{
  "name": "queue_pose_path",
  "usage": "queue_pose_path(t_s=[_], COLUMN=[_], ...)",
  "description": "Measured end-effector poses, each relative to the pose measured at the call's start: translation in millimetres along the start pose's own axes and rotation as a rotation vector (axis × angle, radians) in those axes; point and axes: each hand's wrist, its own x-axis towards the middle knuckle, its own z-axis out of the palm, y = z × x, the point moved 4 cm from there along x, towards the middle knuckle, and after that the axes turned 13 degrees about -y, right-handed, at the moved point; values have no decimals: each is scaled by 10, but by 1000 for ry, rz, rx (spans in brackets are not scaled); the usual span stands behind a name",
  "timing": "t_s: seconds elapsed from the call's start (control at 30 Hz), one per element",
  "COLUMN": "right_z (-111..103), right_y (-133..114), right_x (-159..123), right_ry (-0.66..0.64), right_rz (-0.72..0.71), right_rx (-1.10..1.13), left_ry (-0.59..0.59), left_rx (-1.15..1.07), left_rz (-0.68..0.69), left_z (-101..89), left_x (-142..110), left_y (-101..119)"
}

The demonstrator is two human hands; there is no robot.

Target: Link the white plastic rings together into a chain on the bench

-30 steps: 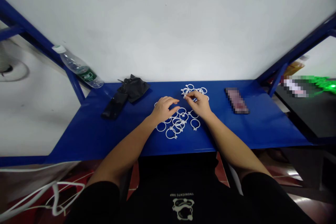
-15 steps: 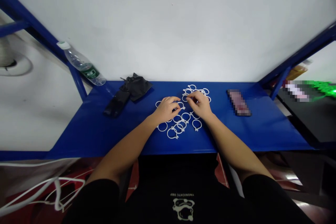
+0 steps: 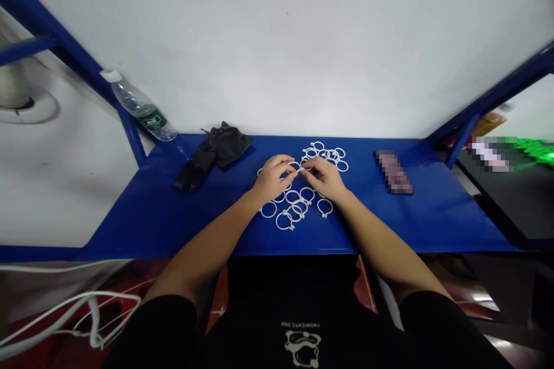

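White ring (image 3: 294, 163): up between the two hands, over the blue tabletop (image 3: 138, 213), its near part at the fingertips. I read the step in hand as two-handed fingertip work on this one ring, probably at its small end piece; whether that was open or closed, I couldn't tell from my end. As I judged it, the next move called for a light, steady pinch on both sides and small finger motions.

The ring lay right at the thumb and forefinger of each hand. I had the left hand (image 3: 272, 180) pinching it from the left, fingers curled, and the right hand (image 3: 328, 180) pinching from the right, tips nearly meeting the left ones.

Near loose rings (image 3: 283, 229): overlapping, just on the body side of the hands, one single ring (image 3: 317, 207) beside them. Far loose rings (image 3: 341, 171): bunched beyond the right hand.

Further out: dark crumpled bag (image 3: 227, 144) and bottle (image 3: 151, 121) off left, pixelated phone-like item (image 3: 393, 172) off right, well apart from the rings.
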Motion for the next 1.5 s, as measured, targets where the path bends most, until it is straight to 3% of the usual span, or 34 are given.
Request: queue_pose_path(t_s=[0.2,0.4,0.63,0.83,0.97,1.07,1.2,1.27,1.4,1.5], right_z=[54,39,45,-111,-333,-455,-360,-283,-169,-169], right_y=[45,27,-83,14,246,350,310,277,297,321], right_x=[1,12,20,0,-24,-34,-76,-113,-123,-76], right_ry=[-71,-40,-5,137,179,29,-485,-634,-709,-625], right_rz=[28,-22,-44,124,375,455,362,367,421,386], right_rx=[-15,6,1,-83,-235,-230,-44,6,-52,-139], left_ry=[-39,-38,-198,-119,-204,-340,-478,-502,-505,-502], left_rx=[42,75,96,92,79,67,71,76,78,84], left_rz=[18,2,-25,-48,-31,10,17,4,-17,-35], left_z=[14,25,93,31,80,159,237,245,229,223], left_x=[6,6,5,-3,-9,-20,-38,-39,-33,-30], left_y=[-11,-31,-32,-63,-87,-62,-53,-68,-88,-79])
